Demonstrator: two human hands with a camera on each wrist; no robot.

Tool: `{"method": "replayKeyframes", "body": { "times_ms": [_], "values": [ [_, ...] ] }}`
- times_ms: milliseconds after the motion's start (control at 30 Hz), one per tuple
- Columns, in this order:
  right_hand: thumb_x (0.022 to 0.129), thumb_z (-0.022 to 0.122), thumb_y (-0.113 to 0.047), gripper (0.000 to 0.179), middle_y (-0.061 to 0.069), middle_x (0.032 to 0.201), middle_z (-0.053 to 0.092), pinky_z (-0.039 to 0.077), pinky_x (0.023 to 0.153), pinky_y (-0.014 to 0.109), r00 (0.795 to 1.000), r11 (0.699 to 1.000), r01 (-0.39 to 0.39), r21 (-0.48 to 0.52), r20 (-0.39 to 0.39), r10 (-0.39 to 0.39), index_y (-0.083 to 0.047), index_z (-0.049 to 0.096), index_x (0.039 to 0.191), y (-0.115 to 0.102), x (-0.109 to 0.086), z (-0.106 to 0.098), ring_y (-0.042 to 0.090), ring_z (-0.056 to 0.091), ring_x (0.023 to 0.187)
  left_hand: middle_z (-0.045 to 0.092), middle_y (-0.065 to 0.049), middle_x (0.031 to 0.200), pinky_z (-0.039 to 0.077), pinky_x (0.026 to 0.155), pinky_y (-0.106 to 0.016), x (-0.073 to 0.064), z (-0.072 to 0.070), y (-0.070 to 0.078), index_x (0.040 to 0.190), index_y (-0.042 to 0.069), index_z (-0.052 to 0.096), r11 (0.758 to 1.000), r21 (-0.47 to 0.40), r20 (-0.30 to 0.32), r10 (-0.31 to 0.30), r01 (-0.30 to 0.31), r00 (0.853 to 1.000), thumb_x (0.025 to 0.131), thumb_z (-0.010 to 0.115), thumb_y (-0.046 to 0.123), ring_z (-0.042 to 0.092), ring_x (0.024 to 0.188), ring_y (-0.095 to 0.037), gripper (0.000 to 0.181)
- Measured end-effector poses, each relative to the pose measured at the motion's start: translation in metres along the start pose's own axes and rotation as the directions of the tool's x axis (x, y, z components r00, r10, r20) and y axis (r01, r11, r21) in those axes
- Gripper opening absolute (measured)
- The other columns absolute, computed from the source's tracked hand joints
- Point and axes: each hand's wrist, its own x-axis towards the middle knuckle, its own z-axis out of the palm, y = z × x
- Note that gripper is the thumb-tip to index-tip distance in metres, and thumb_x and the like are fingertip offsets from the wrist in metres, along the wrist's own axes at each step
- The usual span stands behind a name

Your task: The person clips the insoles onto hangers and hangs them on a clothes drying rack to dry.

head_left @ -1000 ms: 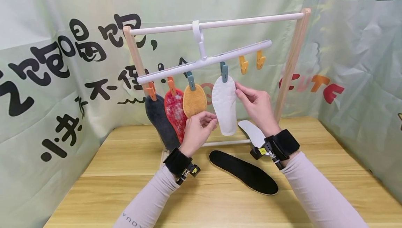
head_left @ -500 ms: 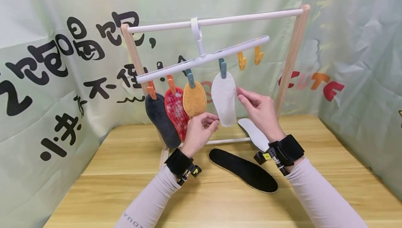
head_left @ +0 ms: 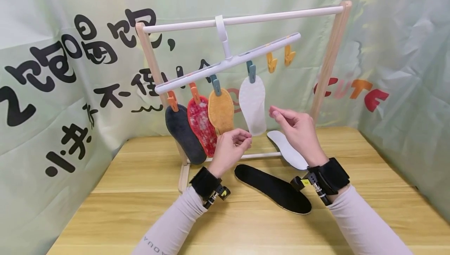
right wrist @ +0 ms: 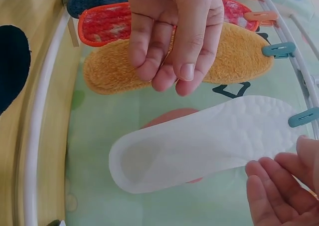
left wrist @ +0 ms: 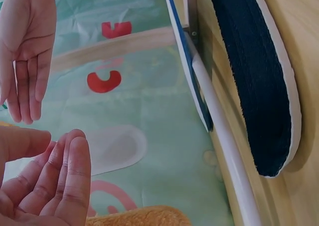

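A white insole hangs from a teal clip on a white hanger. Just right of that insole, apart from it in the head view, is my right hand, fingers loosely bent and nothing held. My left hand hovers by the insole's lower left edge, its relaxed fingers also holding nothing. In the right wrist view, the white insole hangs between both hands. Clipped along the hanger's left half are a dark insole, a red patterned insole and a yellow insole.
Two yellow clips on the hanger's right end hold nothing. A black insole lies on the wooden table. Another white-faced insole leans at the lower bar of the wooden rack. Printed cloth surrounds the table.
My right hand has come off the white insole's edge and moved right and down. The hanger's right end has risen, lifting the white insole slightly. My left hand has shifted a little right.
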Motion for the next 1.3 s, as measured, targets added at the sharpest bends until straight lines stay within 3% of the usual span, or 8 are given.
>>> {"method": "replayKeyframes", "body": {
  "times_ms": [233, 467, 600, 800, 1033, 1200, 1300],
  "values": [
    [0.108, 0.067, -0.032, 0.032, 0.01, 0.114, 0.083, 0.051, 0.084, 0.005, 0.997, 0.997, -0.034, -0.065, 0.068, 0.038, -0.01, 0.08, 0.128, 0.002, -0.008, -0.003, -0.018, 0.068, 0.096, 0.081, -0.009, 0.09, 0.061, 0.074, -0.021, -0.003, 0.004, -0.003, 0.104, 0.007, 0.08, 1.0, 0.0, 0.035, -0.01, 0.01, 0.999, 0.098, 0.074, 0.006, 0.076, 0.078, -0.013, 0.008],
    [0.107, 0.068, -0.033, 0.028, 0.008, 0.102, 0.085, 0.052, 0.08, 0.008, 0.989, 0.992, -0.037, -0.121, 0.138, 0.054, -0.013, 0.082, 0.123, -0.001, -0.018, -0.004, 0.014, 0.081, 0.098, 0.082, -0.007, 0.092, 0.059, 0.073, -0.02, -0.005, 0.009, -0.004, 0.105, 0.008, 0.08, 0.999, 0.029, 0.061, -0.021, 0.019, 0.998, 0.099, 0.075, 0.01, 0.075, 0.077, -0.01, 0.008],
    [0.107, 0.068, -0.031, 0.027, 0.008, 0.103, 0.085, 0.052, 0.081, 0.009, 0.983, 0.99, -0.042, -0.131, 0.17, 0.064, -0.012, 0.083, 0.12, -0.002, -0.025, -0.005, 0.023, 0.081, 0.1, 0.082, -0.006, 0.092, 0.059, 0.073, -0.02, -0.006, 0.011, -0.003, 0.105, 0.009, 0.081, 0.999, 0.048, 0.069, -0.025, 0.021, 0.997, 0.099, 0.076, 0.012, 0.075, 0.077, -0.009, 0.008],
    [0.107, 0.069, -0.03, 0.025, 0.005, 0.102, 0.085, 0.054, 0.081, 0.013, 0.976, 0.986, -0.044, -0.162, 0.204, 0.077, -0.013, 0.085, 0.116, -0.001, -0.035, -0.007, 0.018, 0.08, 0.098, 0.083, -0.005, 0.094, 0.059, 0.076, -0.019, -0.008, 0.014, -0.003, 0.106, 0.009, 0.081, 0.997, 0.069, 0.094, -0.035, 0.029, 0.995, 0.099, 0.076, 0.013, 0.076, 0.08, -0.009, 0.009],
    [0.105, 0.071, -0.029, 0.022, 0.002, 0.096, 0.084, 0.051, 0.071, 0.022, 0.96, 0.976, -0.022, -0.215, 0.267, 0.081, -0.015, 0.086, 0.111, 0.0, -0.042, -0.012, 0.007, 0.069, 0.079, 0.083, -0.006, 0.096, 0.06, 0.078, -0.02, -0.009, 0.017, -0.004, 0.106, 0.009, 0.081, 0.997, 0.08, 0.111, -0.029, 0.02, 0.993, 0.1, 0.076, 0.012, 0.077, 0.084, -0.013, 0.009],
    [0.105, 0.073, -0.028, 0.022, -0.001, 0.086, 0.081, 0.043, 0.062, 0.024, 0.935, 0.971, -0.028, -0.239, 0.336, 0.109, -0.012, 0.086, 0.11, -0.001, -0.046, -0.017, 0.007, 0.055, 0.069, 0.083, -0.005, 0.097, 0.059, 0.077, -0.019, -0.01, 0.018, -0.004, 0.108, 0.009, 0.081, 0.996, 0.09, 0.126, -0.039, 0.028, 0.991, 0.1, 0.076, 0.013, 0.078, 0.087, -0.014, 0.01],
    [0.105, 0.072, -0.03, 0.021, -0.008, 0.071, 0.07, 0.036, 0.056, 0.023, 0.908, 0.968, -0.032, -0.25, 0.396, 0.133, -0.014, 0.085, 0.1, -0.001, -0.049, -0.02, 0.005, 0.046, 0.061, 0.083, -0.005, 0.097, 0.058, 0.075, -0.019, -0.011, 0.02, -0.002, 0.108, 0.008, 0.081, 0.995, 0.094, 0.133, -0.042, 0.029, 0.99, 0.1, 0.076, 0.013, 0.077, 0.086, -0.013, 0.011]
  ]
}}
